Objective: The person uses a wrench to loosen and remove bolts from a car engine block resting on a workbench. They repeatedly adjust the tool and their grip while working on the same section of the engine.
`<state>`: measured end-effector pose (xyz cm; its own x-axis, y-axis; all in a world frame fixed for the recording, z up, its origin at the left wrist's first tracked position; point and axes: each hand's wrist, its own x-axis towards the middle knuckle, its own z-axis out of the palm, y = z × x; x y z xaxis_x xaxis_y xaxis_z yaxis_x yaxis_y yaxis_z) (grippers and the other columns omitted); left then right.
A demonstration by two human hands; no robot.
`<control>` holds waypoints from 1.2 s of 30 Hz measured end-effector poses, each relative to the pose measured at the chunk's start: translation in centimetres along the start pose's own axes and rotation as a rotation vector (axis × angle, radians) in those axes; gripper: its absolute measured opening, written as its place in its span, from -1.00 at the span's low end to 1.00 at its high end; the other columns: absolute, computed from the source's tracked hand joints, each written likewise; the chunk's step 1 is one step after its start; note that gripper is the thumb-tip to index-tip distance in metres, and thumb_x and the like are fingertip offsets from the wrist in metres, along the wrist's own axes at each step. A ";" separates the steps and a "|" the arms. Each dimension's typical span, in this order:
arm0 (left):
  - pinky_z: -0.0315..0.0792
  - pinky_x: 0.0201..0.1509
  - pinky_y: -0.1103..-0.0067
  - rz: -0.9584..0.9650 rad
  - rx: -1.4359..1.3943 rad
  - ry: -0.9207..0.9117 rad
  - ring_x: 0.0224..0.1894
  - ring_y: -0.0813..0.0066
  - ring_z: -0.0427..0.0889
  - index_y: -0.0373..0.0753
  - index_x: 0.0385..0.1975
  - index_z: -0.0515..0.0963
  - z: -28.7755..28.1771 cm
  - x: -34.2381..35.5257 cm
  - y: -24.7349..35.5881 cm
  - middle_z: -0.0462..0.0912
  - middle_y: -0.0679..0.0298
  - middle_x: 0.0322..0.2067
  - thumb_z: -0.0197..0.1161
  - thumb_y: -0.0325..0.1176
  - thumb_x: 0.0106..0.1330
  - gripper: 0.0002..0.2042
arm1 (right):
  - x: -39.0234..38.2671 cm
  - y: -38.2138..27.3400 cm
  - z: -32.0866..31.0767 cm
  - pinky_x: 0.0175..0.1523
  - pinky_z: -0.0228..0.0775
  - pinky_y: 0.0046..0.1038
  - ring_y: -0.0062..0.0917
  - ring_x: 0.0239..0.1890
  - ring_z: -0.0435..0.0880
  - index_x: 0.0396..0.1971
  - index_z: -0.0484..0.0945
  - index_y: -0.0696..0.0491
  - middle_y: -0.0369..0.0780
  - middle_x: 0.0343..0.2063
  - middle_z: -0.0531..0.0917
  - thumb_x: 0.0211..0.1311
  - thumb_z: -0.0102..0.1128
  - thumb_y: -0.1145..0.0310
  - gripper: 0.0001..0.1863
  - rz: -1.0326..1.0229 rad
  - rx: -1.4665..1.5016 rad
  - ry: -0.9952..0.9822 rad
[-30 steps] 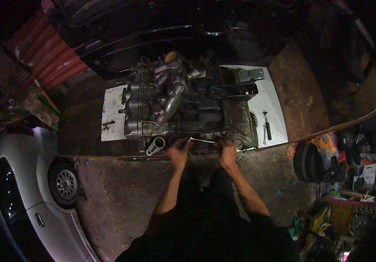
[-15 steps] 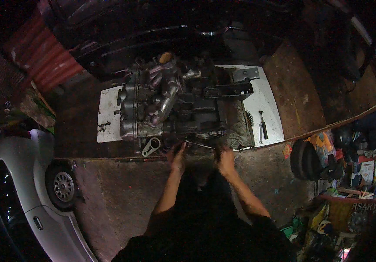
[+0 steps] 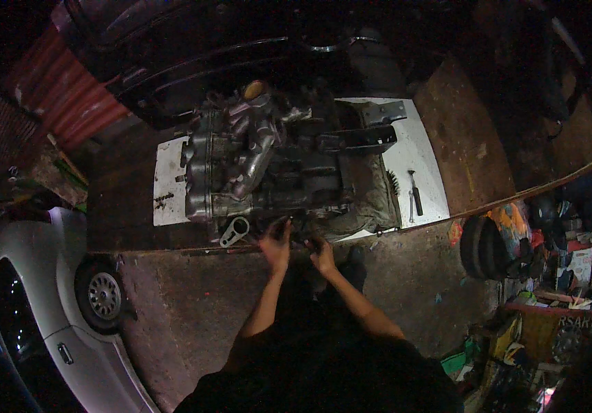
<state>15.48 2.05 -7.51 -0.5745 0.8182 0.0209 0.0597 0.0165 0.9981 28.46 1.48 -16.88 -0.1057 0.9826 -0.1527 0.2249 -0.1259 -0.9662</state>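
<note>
A dark, greasy engine (image 3: pixel 275 158) lies on the workbench in front of me, with a silvery pipe (image 3: pixel 260 162) running across its top. At its near edge is my left hand (image 3: pixel 277 246), raised, with fingers blurred by motion. My right hand (image 3: pixel 321 256) is close beside it, fingers curled in around something small and dark that I cannot make out. To the left of my left hand lies a pale metal bracket (image 3: pixel 235 231) with a round hole. A stained cloth (image 3: pixel 361 219) is spread right of the engine's near corner.
A white board (image 3: pixel 420 151) sticks out beneath the engine; on it lie a black-handled screwdriver (image 3: pixel 416 193) and a slim wrench (image 3: pixel 410 206). Small bolts (image 3: pixel 164 199) sit on its left part. A grey car (image 3: pixel 41 289) stands at left; a tyre (image 3: pixel 482 248) and clutter are at right.
My right hand has moved left, close to my left hand. The thin metal rod that stretched between both hands no longer shows. My left hand has shifted slightly and blurred.
</note>
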 end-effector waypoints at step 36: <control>0.45 -0.02 0.45 -0.445 -0.563 -0.037 -0.20 0.39 0.52 -0.40 -0.23 0.48 -0.5 -0.6 -0.8 0.55 0.17 -0.27 0.26 -0.53 0.08 -0.76 | -0.7 -16.8 -8.7 0.10 0.15 -0.07 -0.15 0.04 0.32 -0.26 0.56 0.04 -0.14 -0.10 0.47 -0.17 0.07 0.46 -0.66 -0.528 -1.062 0.058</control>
<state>15.37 1.30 -8.28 -0.4177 0.8222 -0.3867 -0.6094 0.0621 0.7904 33.16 4.05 1.27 -0.3886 0.8872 0.2486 0.8604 0.4460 -0.2465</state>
